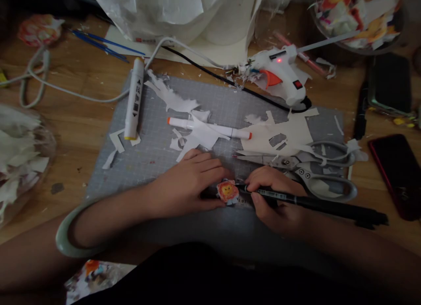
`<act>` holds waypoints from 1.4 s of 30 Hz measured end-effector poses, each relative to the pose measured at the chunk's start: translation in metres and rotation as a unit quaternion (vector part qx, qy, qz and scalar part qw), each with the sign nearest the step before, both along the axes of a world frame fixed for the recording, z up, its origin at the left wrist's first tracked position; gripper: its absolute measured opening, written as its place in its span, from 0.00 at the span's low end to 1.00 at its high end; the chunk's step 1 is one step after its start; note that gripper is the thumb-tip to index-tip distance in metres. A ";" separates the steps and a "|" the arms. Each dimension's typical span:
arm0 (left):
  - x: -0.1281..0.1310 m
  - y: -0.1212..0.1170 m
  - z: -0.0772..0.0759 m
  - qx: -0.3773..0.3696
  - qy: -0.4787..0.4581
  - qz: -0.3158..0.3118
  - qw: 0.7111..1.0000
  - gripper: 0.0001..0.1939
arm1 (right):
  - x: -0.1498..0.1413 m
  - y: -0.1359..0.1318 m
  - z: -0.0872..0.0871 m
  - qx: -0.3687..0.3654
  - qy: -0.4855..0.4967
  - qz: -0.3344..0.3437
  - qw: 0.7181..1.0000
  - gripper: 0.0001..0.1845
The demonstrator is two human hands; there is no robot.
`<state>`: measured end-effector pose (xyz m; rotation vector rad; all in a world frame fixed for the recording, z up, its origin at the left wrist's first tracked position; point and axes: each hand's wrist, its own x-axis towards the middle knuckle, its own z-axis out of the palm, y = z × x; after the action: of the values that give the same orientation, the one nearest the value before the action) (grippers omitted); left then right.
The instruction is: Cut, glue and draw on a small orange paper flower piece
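Note:
My left hand [194, 182] pinches the edge of a small paper cutout [227, 191], which shows a yellow face ringed in red and orange. From the other side my right hand [276, 199] grips a black pen [305, 202], its tip close to the cutout's right edge; whether it touches I cannot tell. Both hands rest low over a grey cutting mat [138, 164]. Just beyond the right hand lie large grey-handled scissors [309, 169]. Past the left hand an orange-tipped white marker [213, 128] lies partly under white paper scraps [200, 136].
A white glue gun [286, 72] with a lit red light stands at the back right, its cord nearby. A yellow-capped marker [134, 103] lies left. Two phones [396, 173] [390, 83] sit right, below a tub of cutouts [362, 24]. A bag of scraps [23, 160] is at left.

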<state>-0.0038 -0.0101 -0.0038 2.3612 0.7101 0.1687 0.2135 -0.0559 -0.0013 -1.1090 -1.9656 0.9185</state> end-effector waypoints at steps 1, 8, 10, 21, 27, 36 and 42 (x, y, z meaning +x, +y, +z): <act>0.000 0.000 0.000 0.000 -0.001 0.000 1.000 0.15 | 0.000 0.000 -0.001 -0.003 0.008 -0.010 1.000 0.06; 0.001 0.000 -0.001 0.000 0.004 0.000 1.000 0.15 | 0.000 0.001 0.000 -0.002 -0.009 0.018 1.000 0.05; 0.001 0.000 -0.001 0.001 0.005 -0.001 1.000 0.16 | 0.001 0.002 0.001 0.006 -0.020 0.020 1.000 0.06; 0.000 0.000 0.000 -0.002 0.003 0.002 1.000 0.15 | -0.001 -0.001 0.000 0.008 0.019 -0.008 1.000 0.07; 0.000 0.000 0.000 -0.001 -0.001 -0.003 1.000 0.16 | 0.001 0.001 0.001 0.007 0.000 0.016 1.000 0.07; 0.001 0.000 0.001 -0.002 0.001 0.000 1.000 0.15 | 0.003 -0.002 -0.001 -0.008 0.042 0.002 0.999 0.08; 0.001 0.000 0.000 0.001 0.001 0.001 1.000 0.16 | 0.002 -0.003 -0.001 -0.020 0.037 0.020 0.999 0.08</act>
<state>-0.0031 -0.0103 -0.0036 2.3622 0.7137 0.1673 0.2159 -0.0590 -0.0025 -1.0475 -1.9228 1.0100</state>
